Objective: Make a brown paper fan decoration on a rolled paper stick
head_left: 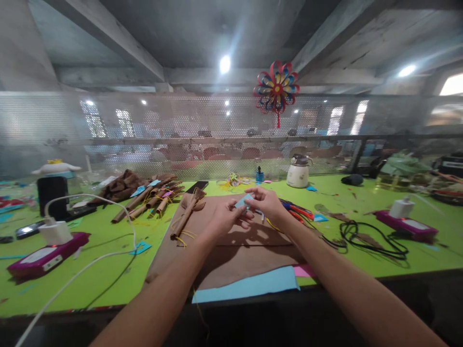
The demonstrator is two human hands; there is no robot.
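Observation:
Both hands meet above a sheet of brown paper on the green table. A small piece of light blue paper is pinched in the fingers of my left hand. The fingers of my right hand close on the same piece from the right. To the left on the brown sheet lies a rolled brown paper piece with yellow strings. A light blue paper strip runs along the sheet's front edge, with pink paper beside it.
Brown paper rolls are piled at the back left. Purple power strips stand left and right, with a white cable at the left. Red-handled tools, a black cable and a white jug are on the right.

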